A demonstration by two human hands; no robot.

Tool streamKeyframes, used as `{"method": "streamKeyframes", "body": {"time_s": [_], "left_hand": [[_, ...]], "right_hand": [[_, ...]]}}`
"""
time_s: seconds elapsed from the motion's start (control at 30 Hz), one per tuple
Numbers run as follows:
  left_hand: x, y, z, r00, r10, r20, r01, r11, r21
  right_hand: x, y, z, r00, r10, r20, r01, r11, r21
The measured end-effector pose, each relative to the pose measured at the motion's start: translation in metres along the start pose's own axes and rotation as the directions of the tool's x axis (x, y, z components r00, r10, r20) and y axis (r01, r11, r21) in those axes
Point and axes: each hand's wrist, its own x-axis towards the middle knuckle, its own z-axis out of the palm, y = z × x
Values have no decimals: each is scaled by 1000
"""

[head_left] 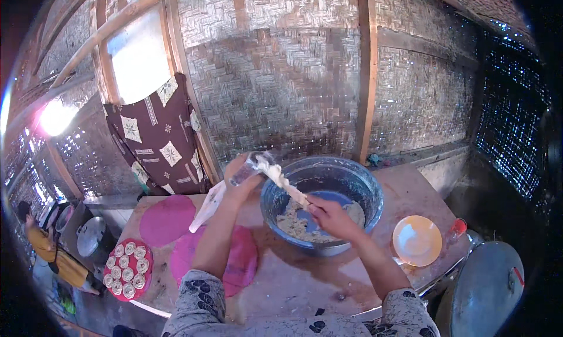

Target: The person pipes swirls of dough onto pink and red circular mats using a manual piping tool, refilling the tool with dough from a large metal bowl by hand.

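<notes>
My left hand [239,176] is closed around a clear cylinder [245,170], tilted above the left rim of a blue basin [375,205]. A long, flat white piece [208,207] hangs below that hand; whether it joins the cylinder I cannot tell. My right hand [335,218] grips a pale spatula [298,196] over the basin. Pale, sticky dough [272,172] coats its far end, which is at the cylinder's mouth. Inside the basin, crumbly dough [299,224] lies along the bottom and near side.
Two pink round sheets [167,220] lie left on the table [281,278], beside a red tray [146,281] of coiled dough pieces [127,274]. An orange-rimmed bowl [437,243] and a red-topped container [457,228] stand right. A large metal lid [489,296] leans nearby. Another person [44,246] is far left.
</notes>
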Motion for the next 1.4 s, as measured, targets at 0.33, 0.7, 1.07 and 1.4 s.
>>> {"method": "streamKeyframes", "body": {"time_s": [0.33, 0.7, 1.07, 1.4], "left_hand": [[-29, 28, -91, 955, -296, 21, 276, 857, -436], [-115, 31, -111, 814, -544, 203, 44, -290, -956], [-222, -5, -190, 892, -432, 132, 417, 900, 128], [-220, 2, -226, 789, -267, 553, 304, 952, 26]], "right_hand": [[31, 56, 10, 736, 522, 432, 243, 392, -887], [-23, -55, 194, 717, -406, 566, -674, -199, 712], [13, -125, 174, 942, -307, 136, 245, 906, 346], [36, -199, 233, 723, -405, 560, 536, 840, -83]]}}
